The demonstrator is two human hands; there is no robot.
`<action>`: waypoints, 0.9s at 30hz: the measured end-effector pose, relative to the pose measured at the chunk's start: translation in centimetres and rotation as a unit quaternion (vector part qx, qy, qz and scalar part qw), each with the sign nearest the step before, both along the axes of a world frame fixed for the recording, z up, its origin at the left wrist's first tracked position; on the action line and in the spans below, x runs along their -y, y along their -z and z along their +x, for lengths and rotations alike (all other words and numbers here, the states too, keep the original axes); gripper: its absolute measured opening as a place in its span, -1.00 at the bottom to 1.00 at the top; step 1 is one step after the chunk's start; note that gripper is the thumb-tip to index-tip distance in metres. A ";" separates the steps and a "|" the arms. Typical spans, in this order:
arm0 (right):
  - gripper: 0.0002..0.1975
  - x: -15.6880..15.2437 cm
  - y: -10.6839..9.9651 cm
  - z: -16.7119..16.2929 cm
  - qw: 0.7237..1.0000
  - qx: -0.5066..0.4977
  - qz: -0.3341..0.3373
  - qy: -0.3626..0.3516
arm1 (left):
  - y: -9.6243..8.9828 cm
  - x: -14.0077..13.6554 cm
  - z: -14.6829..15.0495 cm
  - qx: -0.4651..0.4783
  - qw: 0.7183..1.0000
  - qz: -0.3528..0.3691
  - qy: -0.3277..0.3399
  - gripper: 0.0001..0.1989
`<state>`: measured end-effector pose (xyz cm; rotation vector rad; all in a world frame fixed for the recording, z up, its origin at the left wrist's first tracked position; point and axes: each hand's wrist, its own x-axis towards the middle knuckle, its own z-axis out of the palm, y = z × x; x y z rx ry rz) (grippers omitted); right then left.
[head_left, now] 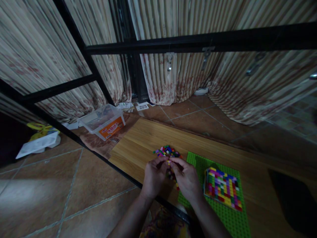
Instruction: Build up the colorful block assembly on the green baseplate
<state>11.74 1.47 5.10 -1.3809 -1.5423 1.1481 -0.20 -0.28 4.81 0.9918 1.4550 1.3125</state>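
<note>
Above a loose pile of small building bricks [169, 150], my two hands meet with their fingertips pinched together. Between them shows a small yellow brick [169, 162]. My left hand [154, 175] grips it from the left, and my right hand [187, 178] closes on it from the right. Part of the pile is hidden behind my fingers. Right of my hands lies a green studded baseplate [198, 162], partly under my right wrist. On it sits a block of many-coloured bricks [223, 188], built up in several layers.
The wooden table [138, 138] has a black edge. A dark flat object [292, 198] lies at its right. Beyond the far left end stands a clear plastic box [104, 122] with an orange label. A black metal frame [153, 44] and striped curtains [160, 19] rise behind.
</note>
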 end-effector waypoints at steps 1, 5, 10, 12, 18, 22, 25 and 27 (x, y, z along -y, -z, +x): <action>-0.69 0.0 0.0 -0.1 1.000 0.001 0.002 0.005 | 0.0 0.0 0.0 -0.008 1.000 0.004 -0.002 -0.77; -0.73 0.2 0.0 -0.2 0.999 0.019 0.017 0.019 | 0.3 0.1 0.1 -0.038 0.999 0.018 -0.005 -0.80; -0.76 0.6 0.5 -0.6 0.997 0.050 0.054 0.036 | 0.7 0.4 0.7 -0.101 0.994 0.020 -0.038 -0.82; -0.77 0.6 0.7 -0.7 0.994 0.070 0.069 0.040 | 0.8 0.6 0.8 -0.132 0.990 0.029 -0.047 -0.83; -0.79 -0.6 0.9 0.0 0.967 0.230 0.101 0.036 | 0.4 0.1 -1.4 -0.259 0.963 0.013 -0.071 -0.83; -0.78 -1.3 0.8 0.9 0.932 0.348 0.093 0.031 | 0.7 -0.9 -4.0 -0.362 0.930 -0.021 -0.063 -0.86; -0.79 -1.4 0.7 1.1 0.920 0.381 0.084 0.016 | 1.3 -1.4 -4.9 -0.405 0.914 -0.018 -0.023 -0.86; -0.79 -1.5 0.7 1.1 0.920 0.382 0.089 0.010 | 1.7 -1.5 -5.0 -0.417 0.909 -0.002 0.002 -0.83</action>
